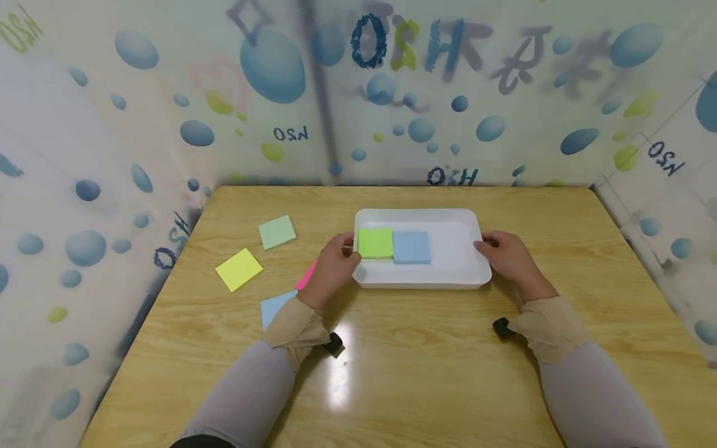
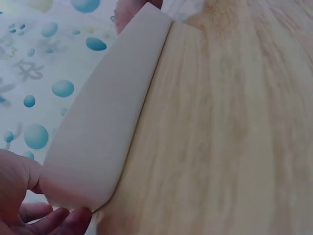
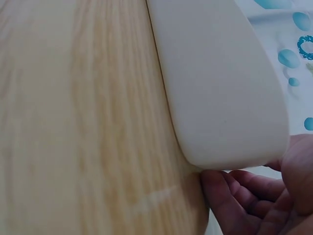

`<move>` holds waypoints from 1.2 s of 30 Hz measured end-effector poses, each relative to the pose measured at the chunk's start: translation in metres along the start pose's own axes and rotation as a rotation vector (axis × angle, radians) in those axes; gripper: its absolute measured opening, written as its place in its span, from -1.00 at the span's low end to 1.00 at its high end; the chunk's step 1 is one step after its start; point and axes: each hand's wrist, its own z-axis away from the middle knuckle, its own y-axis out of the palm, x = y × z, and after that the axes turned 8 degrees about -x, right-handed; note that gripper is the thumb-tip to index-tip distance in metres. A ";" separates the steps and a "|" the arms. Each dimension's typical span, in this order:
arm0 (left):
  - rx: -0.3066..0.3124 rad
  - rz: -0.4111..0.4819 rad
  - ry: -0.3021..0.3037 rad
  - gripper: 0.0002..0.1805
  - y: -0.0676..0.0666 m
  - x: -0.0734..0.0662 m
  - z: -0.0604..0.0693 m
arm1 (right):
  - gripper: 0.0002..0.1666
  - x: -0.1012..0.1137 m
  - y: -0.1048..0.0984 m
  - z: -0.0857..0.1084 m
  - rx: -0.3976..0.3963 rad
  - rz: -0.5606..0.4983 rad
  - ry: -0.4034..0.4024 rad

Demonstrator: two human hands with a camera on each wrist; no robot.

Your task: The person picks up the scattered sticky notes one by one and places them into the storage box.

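Your left hand (image 1: 333, 270) and right hand (image 1: 511, 258) grasp the white tray (image 1: 456, 249) at its two short ends, each with the thumb at the rim and the fingers curled low against the outer wall. The tray lies lengthwise in front of you on the wooden table (image 1: 420, 361), toward its far side; both wrist views show the base edge along the tabletop, though you cannot tell from them whether it bears full weight there. Holding opposite ends probably suits its length: the load is shared and the tray should resist tipping or twisting. Inside, the lime-green pad (image 1: 375, 242) lies flat toward the left end, with the light-blue pad (image 1: 411, 247) just beside it, edges near parallel; likely this order uses the floor neatly, the right part being bare. A pale edge shows under the lime-green one; whether it is a second pad, cannot tell. Left of the tray, outside it, lie the pale-green pad (image 1: 277, 232), the yellow pad (image 1: 239, 269), the pink pad (image 1: 306, 276) and another blue pad (image 1: 274, 308), at mixed angles, apparently unsorted; your left hand and forearm partly cover the last two.
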 end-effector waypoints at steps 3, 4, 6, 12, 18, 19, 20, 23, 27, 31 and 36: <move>0.012 -0.006 0.008 -0.44 -0.008 -0.005 0.000 | -0.29 0.000 0.000 -0.001 0.008 -0.012 0.011; 0.011 -0.012 0.012 -0.44 -0.011 -0.006 0.001 | -0.29 0.000 0.000 -0.001 0.012 -0.019 0.017; 0.004 -0.028 0.027 -0.42 -0.019 -0.009 0.002 | -0.29 -0.002 0.000 -0.002 0.020 -0.025 0.027; -0.011 -0.143 0.057 -0.38 -0.051 -0.010 0.004 | -0.30 -0.003 0.003 -0.005 0.021 -0.039 0.037; 0.039 -0.364 0.027 -0.35 -0.079 0.001 0.013 | -0.29 -0.001 0.002 -0.003 0.025 -0.040 0.053; 0.050 -0.400 0.016 -0.35 -0.082 0.003 0.015 | -0.28 0.000 0.002 -0.002 0.026 -0.042 0.059; 0.061 -0.441 0.008 -0.35 -0.085 0.006 0.016 | -0.28 0.000 0.002 -0.002 0.026 -0.043 0.065; 0.095 -0.554 -0.005 -0.34 -0.091 0.013 0.022 | -0.28 0.001 0.002 -0.001 0.031 -0.057 0.076; 0.141 -0.626 -0.002 -0.42 -0.091 0.016 0.027 | -0.29 0.001 0.001 -0.001 0.031 -0.060 0.073; 0.179 -0.686 -0.001 -0.39 -0.086 0.013 0.030 | -0.32 0.000 0.002 -0.002 0.024 -0.057 0.067; 0.192 -0.763 -0.033 -0.15 -0.082 0.006 0.033 | -0.33 0.000 0.002 -0.001 0.026 -0.054 0.065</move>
